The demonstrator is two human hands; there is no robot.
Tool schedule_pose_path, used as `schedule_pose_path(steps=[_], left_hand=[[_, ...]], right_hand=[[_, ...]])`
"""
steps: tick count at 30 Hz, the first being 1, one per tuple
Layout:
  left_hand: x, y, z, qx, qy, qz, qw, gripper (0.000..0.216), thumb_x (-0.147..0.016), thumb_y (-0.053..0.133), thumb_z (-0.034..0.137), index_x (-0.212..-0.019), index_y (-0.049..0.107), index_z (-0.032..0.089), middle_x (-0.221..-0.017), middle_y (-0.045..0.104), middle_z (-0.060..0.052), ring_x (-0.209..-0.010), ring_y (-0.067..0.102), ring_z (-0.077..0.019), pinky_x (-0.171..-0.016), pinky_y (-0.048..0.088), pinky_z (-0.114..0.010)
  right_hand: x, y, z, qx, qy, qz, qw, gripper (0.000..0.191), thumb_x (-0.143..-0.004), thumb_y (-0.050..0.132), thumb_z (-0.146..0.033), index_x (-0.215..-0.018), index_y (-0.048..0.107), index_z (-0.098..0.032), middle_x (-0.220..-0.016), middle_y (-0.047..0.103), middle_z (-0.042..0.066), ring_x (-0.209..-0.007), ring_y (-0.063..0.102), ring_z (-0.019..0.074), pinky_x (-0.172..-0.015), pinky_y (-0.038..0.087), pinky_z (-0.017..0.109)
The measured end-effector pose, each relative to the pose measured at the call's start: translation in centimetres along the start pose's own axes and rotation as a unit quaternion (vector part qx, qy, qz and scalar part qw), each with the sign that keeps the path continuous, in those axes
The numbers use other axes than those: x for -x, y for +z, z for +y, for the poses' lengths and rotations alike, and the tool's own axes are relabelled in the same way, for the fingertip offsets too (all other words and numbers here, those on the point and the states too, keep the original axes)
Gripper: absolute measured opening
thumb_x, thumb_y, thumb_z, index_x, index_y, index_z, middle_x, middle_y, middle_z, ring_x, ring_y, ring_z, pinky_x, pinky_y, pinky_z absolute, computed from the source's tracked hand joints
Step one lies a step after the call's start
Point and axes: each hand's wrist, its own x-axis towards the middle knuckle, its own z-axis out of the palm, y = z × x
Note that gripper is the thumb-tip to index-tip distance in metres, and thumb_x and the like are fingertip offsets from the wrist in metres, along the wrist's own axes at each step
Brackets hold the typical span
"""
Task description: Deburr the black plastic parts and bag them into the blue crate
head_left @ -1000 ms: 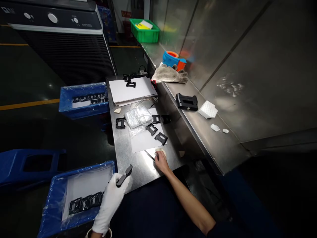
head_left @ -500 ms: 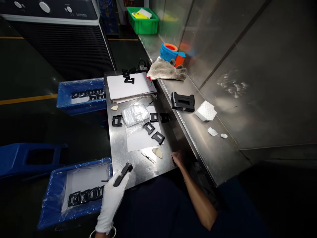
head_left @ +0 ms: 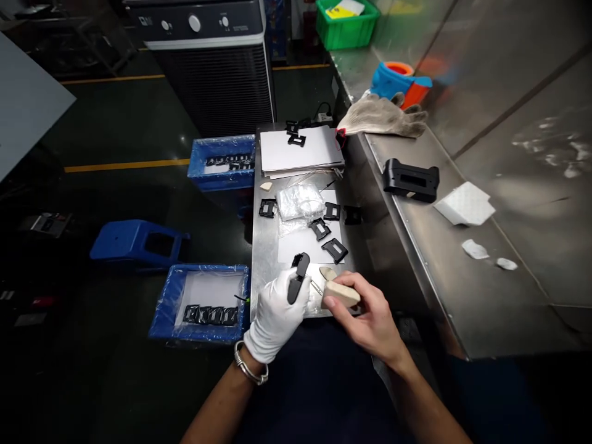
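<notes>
My left hand [head_left: 277, 311], in a white glove, is closed around a black plastic part [head_left: 298, 277] held upright above the table's front edge. Bare and ungloved, my right hand [head_left: 370, 311] pinches a thick beige block [head_left: 341, 293] just to the right of that part; the two do not touch. Beyond the block lies a flat beige piece [head_left: 327, 272], and a thin metal tool [head_left: 316, 286] shows between the hands. Several black frame-like parts, one of them a frame [head_left: 335, 250], rest around a white sheet [head_left: 289, 250] and a clear plastic bag [head_left: 300, 202].
Blue lined bins [head_left: 169, 308] with black parts stand left of the metal table [head_left: 261, 240]. On the raised ledge at right are a grey glove [head_left: 379, 116], a black housing [head_left: 411, 180], a white block [head_left: 465, 203] and a blue-orange tape dispenser [head_left: 393, 80]. A paper stack [head_left: 296, 151] lies at the back.
My right hand has come up from the table's right edge and now holds the beige block. My left hand brought the black part inward, towards it. The view has shifted left.
</notes>
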Motion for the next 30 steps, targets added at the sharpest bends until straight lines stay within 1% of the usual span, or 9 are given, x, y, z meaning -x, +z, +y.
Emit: schedule_pose_path(steps=[2,4,6,9,13,16,20,25,30], left_hand=[[0.2,-0.3,0.4,-0.014,0.039,0.017,0.999,0.019,-0.094,0.061,0.025,-0.109,0.066,0.015,-0.089,0.074,-0.008,-0.077,0.071,-0.0189,-0.069,0.055,-0.028],[0.4,-0.7,0.8,-0.007,0.088,0.022,0.996,0.022,-0.094,0.060,0.021,-0.115,0.066,0.015,-0.094,0.076,-0.009,-0.081,0.072,-0.0192,-0.072,0.057,-0.029],[0.4,-1.2,1.2,-0.001,0.136,0.022,0.991,0.031,-0.094,0.059,0.016,-0.125,0.063,0.015,-0.103,0.076,-0.011,-0.088,0.073,-0.0199,-0.077,0.058,-0.030],[0.5,-1.7,1.5,-0.015,0.175,0.025,0.984,0.037,-0.093,0.058,0.011,-0.129,0.061,0.014,-0.105,0.076,-0.012,-0.094,0.072,-0.0211,-0.080,0.058,-0.031],[0.5,-1.8,1.5,-0.025,0.175,0.018,0.984,0.029,-0.090,0.058,0.007,-0.118,0.065,0.013,-0.093,0.075,-0.011,-0.085,0.071,-0.0205,-0.074,0.056,-0.031],[0.5,-1.7,1.6,-0.001,0.175,0.032,0.984,0.021,-0.088,0.057,0.004,-0.105,0.067,0.013,-0.086,0.072,-0.009,-0.081,0.069,-0.0189,-0.070,0.054,-0.029],[0.2,-1.8,1.9,0.013,0.188,0.050,0.981,0.015,-0.087,0.059,0.002,-0.093,0.065,0.014,-0.078,0.069,-0.006,-0.072,0.066,-0.0158,-0.066,0.052,-0.027],[0.1,-1.8,2.0,0.011,0.198,0.049,0.979,0.018,-0.087,0.060,0.003,-0.100,0.065,0.014,-0.082,0.070,-0.006,-0.078,0.068,-0.0176,-0.067,0.052,-0.028],[0.2,-1.8,1.6,0.002,0.191,0.035,0.981,0.019,-0.087,0.058,0.003,-0.100,0.066,0.015,-0.081,0.069,-0.005,-0.076,0.067,-0.0180,-0.066,0.052,-0.029]], right_hand=[[0.2,0.3,-1.2,0.088,-0.090,0.003,0.992,0.012,-0.090,0.067,-0.024,-0.100,0.059,-0.023,-0.082,0.060,0.001,-0.070,0.055,0.0149,-0.063,0.044,0.028],[0.2,0.7,-1.8,0.132,-0.169,-0.009,0.977,0.016,-0.089,0.066,-0.017,-0.102,0.060,-0.023,-0.083,0.061,0.002,-0.072,0.057,0.0167,-0.066,0.047,0.030],[0.1,0.9,-2.0,0.167,-0.209,-0.019,0.963,0.021,-0.090,0.063,-0.015,-0.108,0.059,-0.022,-0.089,0.062,0.005,-0.078,0.060,0.0190,-0.069,0.050,0.032],[0.2,1.2,-2.0,0.230,-0.225,-0.038,0.946,0.025,-0.091,0.059,-0.014,-0.115,0.055,-0.020,-0.100,0.064,0.010,-0.086,0.063,0.0213,-0.072,0.051,0.033],[0.5,1.5,-2.1,0.297,-0.252,-0.071,0.918,0.018,-0.094,0.055,-0.015,-0.111,0.053,-0.019,-0.088,0.063,0.006,-0.076,0.061,0.0189,-0.065,0.049,0.030],[0.4,1.7,-2.1,0.321,-0.275,-0.057,0.905,0.017,-0.094,0.054,-0.015,-0.111,0.054,-0.018,-0.084,0.063,0.005,-0.075,0.062,0.0188,-0.064,0.048,0.029],[0.2,1.9,-2.0,0.306,-0.295,-0.022,0.905,0.023,-0.091,0.058,-0.010,-0.113,0.054,-0.017,-0.087,0.065,0.006,-0.076,0.064,0.0194,-0.066,0.050,0.030],[0.3,1.8,-2.1,0.283,-0.297,-0.007,0.912,0.025,-0.089,0.060,-0.007,-0.111,0.055,-0.016,-0.087,0.065,0.007,-0.077,0.064,0.0200,-0.068,0.051,0.032],[0.2,1.8,-2.4,0.293,-0.287,-0.028,0.911,0.021,-0.091,0.059,-0.009,-0.109,0.054,-0.017,-0.084,0.063,0.006,-0.073,0.061,0.0189,-0.063,0.049,0.030]])
